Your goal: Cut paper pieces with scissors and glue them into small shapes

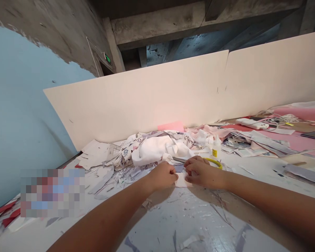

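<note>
A small pale piece of paper (182,181) lies on the white table between my two hands. My left hand (162,175) is closed, its fingertips at the paper's left edge. On the right side, the curled fingers of my right hand (203,174) press together on the same piece. Just behind my right hand lie scissors with a yellow handle (217,162); the hand hides part of them, and a metal blade shows to its left. A small glue bottle with a yellow label (216,147) stands upright beyond the scissors.
A heap of crumpled paper and cloth-like scraps (157,148) lies behind my hands, against a white partition (147,105). Thin offcuts are strewn over the table. At the right are stacked paper pieces (236,141), a white power strip (252,123) with cables, and a dark phone-like object (313,135).
</note>
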Tool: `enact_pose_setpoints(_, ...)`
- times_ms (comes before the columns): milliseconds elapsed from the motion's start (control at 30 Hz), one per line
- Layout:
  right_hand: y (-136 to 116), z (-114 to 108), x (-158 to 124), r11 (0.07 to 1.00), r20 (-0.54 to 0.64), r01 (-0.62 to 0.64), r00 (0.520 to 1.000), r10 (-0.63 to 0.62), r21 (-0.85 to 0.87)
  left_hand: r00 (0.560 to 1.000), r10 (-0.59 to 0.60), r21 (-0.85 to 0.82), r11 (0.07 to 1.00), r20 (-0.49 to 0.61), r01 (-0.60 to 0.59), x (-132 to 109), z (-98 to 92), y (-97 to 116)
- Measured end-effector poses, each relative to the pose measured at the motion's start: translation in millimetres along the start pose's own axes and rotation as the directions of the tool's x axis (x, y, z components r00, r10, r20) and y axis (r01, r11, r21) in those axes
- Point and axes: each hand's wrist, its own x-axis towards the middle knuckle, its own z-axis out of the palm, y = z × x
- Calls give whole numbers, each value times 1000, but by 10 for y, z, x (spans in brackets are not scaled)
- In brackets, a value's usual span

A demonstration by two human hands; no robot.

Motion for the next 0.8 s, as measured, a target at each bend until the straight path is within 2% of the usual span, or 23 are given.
enact_pose_setpoints(133, 28, 22, -1, 1000, 5, -8, 1000, 8, -18, 997, 41, 14, 999, -64, -40, -9, 51, -13)
enact_pose_setpoints(300, -9, -33, -19, 1000, -22, 12, 1000, -12, -17, 996, 49, -14, 999, -70, -50, -41, 16, 36)
enact_pose_setpoints(367, -55, -98, -35, 999, -34, 48, 998, -48, 7, 999, 38, -67, 997, -29, -39, -54, -27, 72)
enact_pose_setpoints(533, -133, -289, -59, 985, -44, 161, 986, -158, 69, 992, -37, -355, 931, 120, 77, -78, -112, 143)
enact_pose_setpoints(567, -124, -322, -57, 988, -47, 138, 990, -134, 76, 991, -45, -378, 921, 124, 89, -84, -126, 154)
enact_pose_setpoints(633, -69, -372, -45, 1000, -48, -7, 999, 8, 20, 993, -67, -411, 906, 102, 103, -101, -156, 176)
enact_pose_setpoints(700, 29, -396, -26, 971, -58, -210, 977, 204, -119, 992, -111, -455, 882, 55, 124, -117, -188, 197)
enact_pose_setpoints(800, 197, -377, 4, 916, -27, -331, 942, 333, -229, 985, -173, -524, 837, 23, 159, -130, -222, 211)
